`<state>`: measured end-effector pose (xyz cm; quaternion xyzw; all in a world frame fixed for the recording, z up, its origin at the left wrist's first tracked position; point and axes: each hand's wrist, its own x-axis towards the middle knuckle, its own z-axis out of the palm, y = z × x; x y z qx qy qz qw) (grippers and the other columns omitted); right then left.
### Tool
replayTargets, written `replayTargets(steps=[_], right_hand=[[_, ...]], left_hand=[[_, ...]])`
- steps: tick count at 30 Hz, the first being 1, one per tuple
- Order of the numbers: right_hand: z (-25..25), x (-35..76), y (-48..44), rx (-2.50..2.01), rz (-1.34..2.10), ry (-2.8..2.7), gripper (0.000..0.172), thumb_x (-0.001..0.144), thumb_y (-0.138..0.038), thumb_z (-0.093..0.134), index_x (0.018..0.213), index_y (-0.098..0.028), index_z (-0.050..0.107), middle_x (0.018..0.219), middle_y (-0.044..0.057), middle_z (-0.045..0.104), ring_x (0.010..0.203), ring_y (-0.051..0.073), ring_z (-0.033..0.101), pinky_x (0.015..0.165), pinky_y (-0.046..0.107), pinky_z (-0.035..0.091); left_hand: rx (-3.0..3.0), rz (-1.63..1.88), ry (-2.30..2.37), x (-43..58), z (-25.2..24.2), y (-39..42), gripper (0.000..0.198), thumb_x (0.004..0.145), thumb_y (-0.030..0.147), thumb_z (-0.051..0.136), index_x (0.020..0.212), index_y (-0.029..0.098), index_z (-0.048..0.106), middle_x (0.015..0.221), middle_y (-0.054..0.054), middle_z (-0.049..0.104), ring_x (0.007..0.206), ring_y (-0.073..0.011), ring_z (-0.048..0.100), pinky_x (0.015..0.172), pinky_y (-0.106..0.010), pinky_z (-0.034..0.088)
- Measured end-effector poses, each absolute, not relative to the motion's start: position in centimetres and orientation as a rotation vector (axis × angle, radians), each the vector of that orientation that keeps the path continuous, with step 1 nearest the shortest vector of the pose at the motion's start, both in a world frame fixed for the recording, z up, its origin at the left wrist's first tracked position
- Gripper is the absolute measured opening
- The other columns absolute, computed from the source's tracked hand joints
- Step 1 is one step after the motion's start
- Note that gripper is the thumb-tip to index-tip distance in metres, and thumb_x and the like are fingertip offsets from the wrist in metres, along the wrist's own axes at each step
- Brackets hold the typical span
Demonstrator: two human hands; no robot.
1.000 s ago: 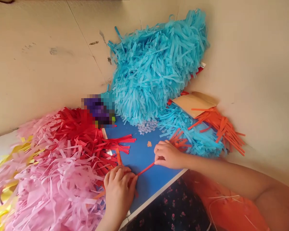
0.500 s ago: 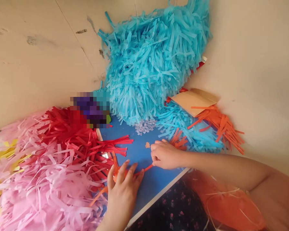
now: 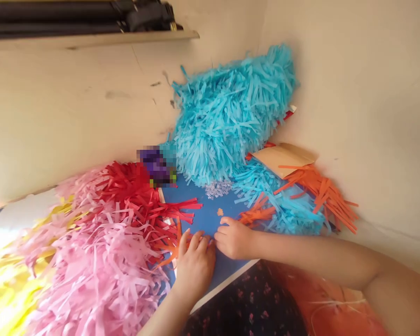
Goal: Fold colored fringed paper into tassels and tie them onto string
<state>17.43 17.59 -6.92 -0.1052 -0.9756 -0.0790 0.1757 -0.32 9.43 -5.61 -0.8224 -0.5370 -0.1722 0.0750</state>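
Note:
My left hand (image 3: 197,259) rests on the blue board (image 3: 210,214), fingers curled and pressed down beside an orange paper tassel (image 3: 173,247). My right hand (image 3: 234,238) is closed in a pinch, its fingertips almost touching those of my left hand. An orange paper strip ran between the two hands a moment ago; the fingers now hide it. Just beyond my right hand lies a small tan scrap (image 3: 220,212). Farther back on the board is a little heap of clear pieces (image 3: 218,189). More orange strips (image 3: 257,212) lie behind my right wrist.
A large pile of blue fringed tassels (image 3: 224,116) leans against the wall. Red tassels (image 3: 133,191), pink tassels (image 3: 105,261) and yellow ones (image 3: 14,298) are heaped on the left. A brown paper packet (image 3: 283,158) lies at right near loose orange strips (image 3: 325,191). A shelf (image 3: 91,39) juts out above.
My hands have come together, and the orange strip between them no longer shows. The fingers of my left hand have drawn in. The view has tilted up, bringing a shelf into sight.

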Motion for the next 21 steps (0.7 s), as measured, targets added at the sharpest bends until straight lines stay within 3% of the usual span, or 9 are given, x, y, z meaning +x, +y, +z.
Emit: replayTargets(steps=[5,9,11,15,21], right_hand=[[-6.7,16.7,17.9,-0.532,-0.040,-2.732,0.021,0.090,-0.016,0.056,0.070,-0.016,0.062,0.073,0.002,0.066,0.069,0.017,0.055,0.087,0.040,0.034],[-4.1,16.6,16.0,-0.604,0.052,-2.644,0.008,0.090,-0.021,0.062,0.084,-0.016,0.065,0.084,0.002,0.071,0.071,0.015,0.060,0.080,0.035,0.036],[-2.1,16.8,14.7,-0.569,0.132,-2.539,0.008,0.094,-0.023,0.061,0.090,-0.017,0.066,0.085,0.001,0.072,0.071,0.014,0.061,0.079,0.034,0.036],[1.7,16.4,11.6,-0.561,0.196,-2.317,0.018,0.097,-0.019,0.057,0.080,-0.018,0.064,0.073,-0.002,0.070,0.066,0.013,0.060,0.079,0.034,0.035],[2.4,13.8,6.0,-0.851,0.099,-1.812,0.012,0.094,-0.014,0.061,0.088,-0.021,0.069,0.082,0.003,0.068,0.077,0.017,0.060,0.076,0.034,0.039]], left_hand=[[-2.405,-0.588,-1.573,-0.3,-5.6,9.4,0.020,0.093,0.011,0.055,0.086,0.022,0.070,0.085,-0.001,0.074,0.090,-0.0207,0.066,0.107,-0.047,0.032],[-2.349,-0.733,-1.557,-1.0,-2.9,8.0,0.021,0.095,0.012,0.054,0.085,0.023,0.068,0.076,0.003,0.073,0.080,-0.0174,0.067,0.106,-0.047,0.030],[-2.320,-0.845,-1.543,-1.3,-0.8,6.8,0.019,0.095,0.017,0.055,0.083,0.023,0.067,0.072,0.004,0.071,0.075,-0.0172,0.067,0.105,-0.048,0.030],[-2.192,-1.012,-1.530,-1.0,2.7,4.2,0.015,0.094,0.019,0.059,0.082,0.023,0.067,0.067,0.006,0.071,0.067,-0.0162,0.068,0.105,-0.047,0.030],[-1.874,-1.235,-1.534,0.9,1.7,1.5,0.011,0.092,0.013,0.060,0.094,0.019,0.069,0.081,-0.002,0.079,0.074,-0.0186,0.074,0.105,-0.044,0.030]])
